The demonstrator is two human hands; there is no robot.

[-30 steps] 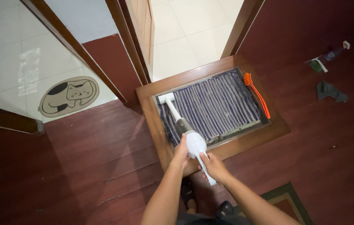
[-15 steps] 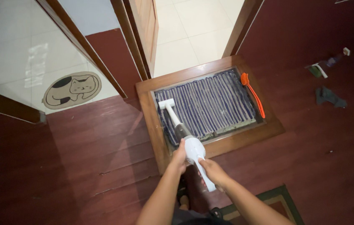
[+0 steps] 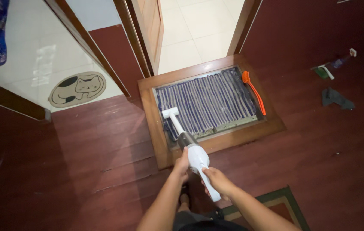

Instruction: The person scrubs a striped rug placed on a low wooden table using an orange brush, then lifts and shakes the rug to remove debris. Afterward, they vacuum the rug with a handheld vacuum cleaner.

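I hold a white handheld vacuum cleaner (image 3: 195, 158) with both hands. My right hand (image 3: 216, 182) grips its white handle at the rear. My left hand (image 3: 182, 164) is wrapped around the left side of its body. The vacuum's flat white nozzle (image 3: 170, 113) rests on the left part of a blue-and-grey striped doormat (image 3: 212, 100). The mat lies in a recessed wooden frame (image 3: 150, 115) set in the dark red wood floor.
An orange long-handled brush (image 3: 252, 90) lies along the mat's right edge. A cat-shaped mat (image 3: 77, 88) lies on white tiles at the left. An open wooden door (image 3: 147, 25) stands behind the frame. A dark cloth (image 3: 337, 98) and small items lie at the right; a green-bordered rug (image 3: 284, 203) is by my feet.
The vacuum has been drawn back toward me; its nozzle slid from the mat's far left corner to the mat's left middle. Both hands kept their grip.
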